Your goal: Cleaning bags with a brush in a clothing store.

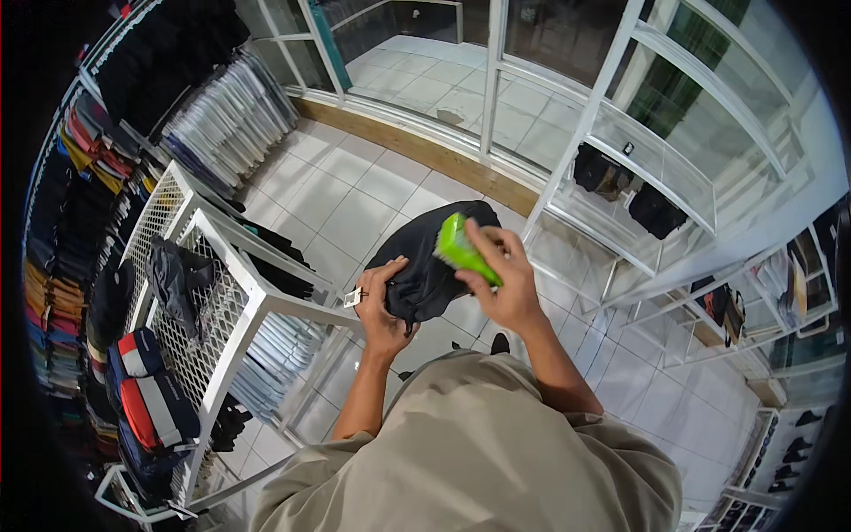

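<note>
My left hand (385, 309) grips the near left end of a black fabric item (425, 266), perhaps a bag, held in front of me above the tiled floor. A small white tag (353, 297) hangs beside the fingers of that hand. In my right hand (508, 282) is a bright green brush (459, 243) with pale bristles. The brush is over the right part of the black fabric; whether its bristles touch the cloth cannot be told. The far end of the fabric item hangs free of both hands.
On my left stands a white mesh-topped rack (262, 299) with a dark bag (176, 279) and a red, grey and navy bag (156, 399) on it. Hanging clothes (229, 120) line the far left. White-framed shelves (585, 166) with black items rise at right, beside glass panels.
</note>
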The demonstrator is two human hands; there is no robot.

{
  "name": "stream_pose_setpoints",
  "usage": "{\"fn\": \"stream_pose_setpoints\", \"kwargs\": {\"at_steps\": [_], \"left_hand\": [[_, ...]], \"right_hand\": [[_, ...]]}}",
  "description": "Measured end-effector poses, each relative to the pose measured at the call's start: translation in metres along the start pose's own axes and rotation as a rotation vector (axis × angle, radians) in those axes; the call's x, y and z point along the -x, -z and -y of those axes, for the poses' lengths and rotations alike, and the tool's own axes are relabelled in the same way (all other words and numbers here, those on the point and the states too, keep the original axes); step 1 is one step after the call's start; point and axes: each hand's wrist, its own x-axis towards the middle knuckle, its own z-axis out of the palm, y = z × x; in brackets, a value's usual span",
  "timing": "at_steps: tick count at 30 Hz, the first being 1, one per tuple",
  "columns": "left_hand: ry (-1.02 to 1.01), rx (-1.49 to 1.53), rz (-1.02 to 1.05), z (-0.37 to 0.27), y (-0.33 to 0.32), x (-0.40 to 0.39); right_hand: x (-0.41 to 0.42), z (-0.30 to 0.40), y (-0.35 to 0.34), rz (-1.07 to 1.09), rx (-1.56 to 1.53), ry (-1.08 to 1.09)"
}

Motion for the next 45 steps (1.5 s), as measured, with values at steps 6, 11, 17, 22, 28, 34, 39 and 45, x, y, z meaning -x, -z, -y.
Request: {"fn": "stream_pose_setpoints", "kwargs": {"at_steps": [6,11,17,22,28,34,39,45], "left_hand": [[0.070,0.120,-0.003,0.013,-0.004,0.005],[0.072,0.173,-0.023,0.013,-0.009,0.010],[0.092,0.201,0.014,0.029,-0.010,0.014],[0.024,0.158,0.050,0.014,-0.012,0.009],[0.071,0.145,0.024,0.030,-0.018,0.015],[0.049,0.178,-0.024,0.031,-0.017,0.014],[0.154,0.171,-0.042,0.048,-0.018,0.011],[0.094,0.031,0.038,0.031,-0.015,0.004]], "right_hand": [[-0.008,-0.063,0.009,-0.281,0.090,-0.305],[-0.004,-0.026,-0.001,-0.205,0.093,-0.035],[-0.004,-0.056,0.017,-0.212,0.124,-0.417],[-0.004,-0.013,-0.002,-0.103,0.020,-0.073],[-0.010,-0.083,0.011,-0.139,0.164,-0.346],[-0.012,-0.057,-0.008,-0.145,0.118,-0.156],[-0.019,-0.095,0.005,-0.141,0.195,-0.324],[-0.014,0.009,-0.022,0.105,-0.024,0.014]]}}
